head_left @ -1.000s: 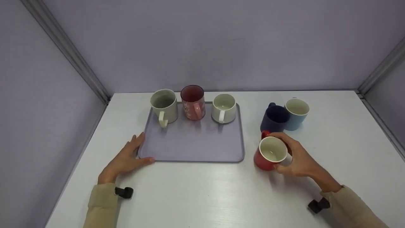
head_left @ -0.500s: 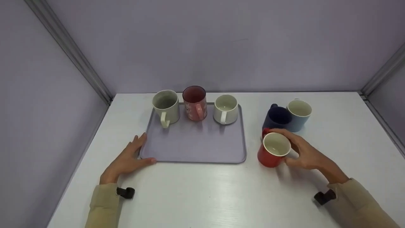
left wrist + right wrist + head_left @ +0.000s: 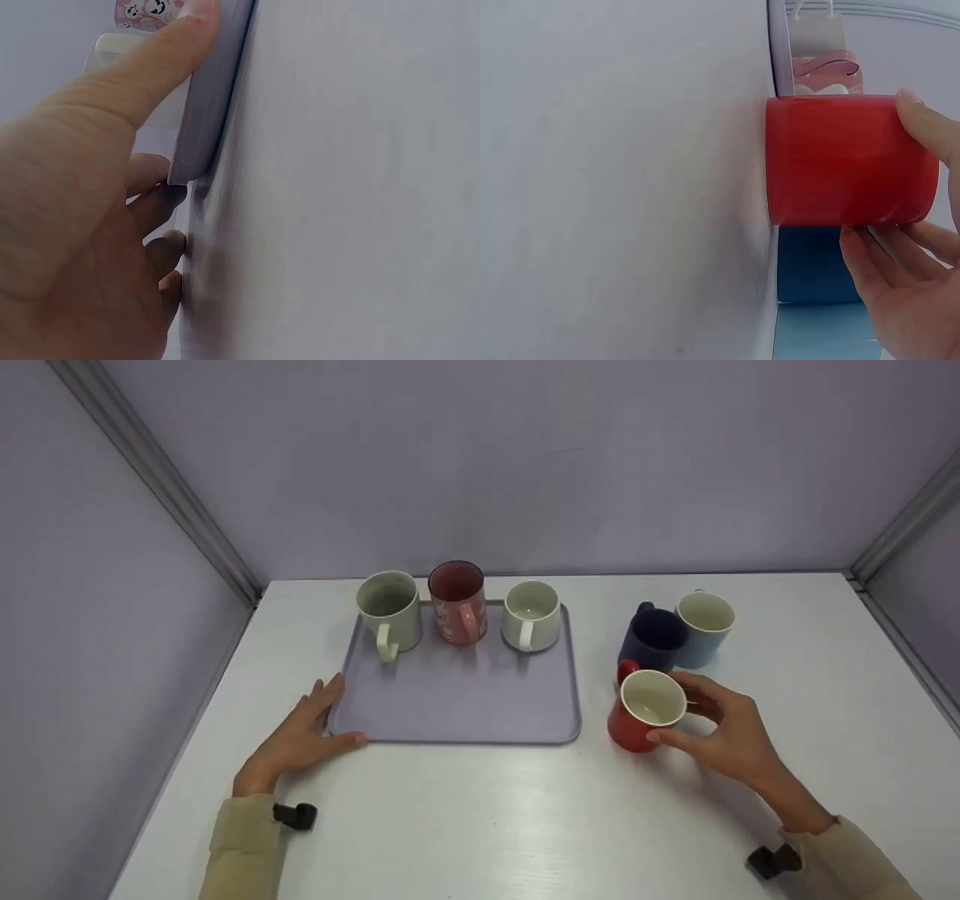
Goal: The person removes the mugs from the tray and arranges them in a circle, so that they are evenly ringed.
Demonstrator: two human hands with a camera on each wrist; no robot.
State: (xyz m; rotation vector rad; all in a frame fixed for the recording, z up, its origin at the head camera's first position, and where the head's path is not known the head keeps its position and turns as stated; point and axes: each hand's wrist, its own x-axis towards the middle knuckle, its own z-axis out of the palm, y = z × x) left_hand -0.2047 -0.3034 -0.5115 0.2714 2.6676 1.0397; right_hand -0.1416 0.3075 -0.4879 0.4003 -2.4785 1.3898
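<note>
My right hand (image 3: 726, 735) holds a red mug (image 3: 628, 727) between thumb and fingers. It stands upright on the table right of the tray; its cream inside faces up and its red handle points back. In the right wrist view, my thumb touches the red mug (image 3: 847, 161) near the rim and my fingers lie on its opposite side. My left hand (image 3: 300, 739) rests at the front left corner of a pale purple tray (image 3: 457, 709), thumb on the front edge, straight fingers along the left side. A dark blue mug (image 3: 645, 649) stands just behind the red one.
Along the tray's back stand a grey-white mug (image 3: 401, 626), a pink patterned mug (image 3: 448, 619) and a white mug (image 3: 541, 631), handles toward me. A light blue mug (image 3: 701, 647) stands beside the dark blue one. Purple walls (image 3: 480, 472) enclose the white table (image 3: 450, 817).
The red mug has moved slightly away from me, toward the dark blue mug. My right hand has shifted around it, with the thumb now on its front. The left hand has stayed at the tray.
</note>
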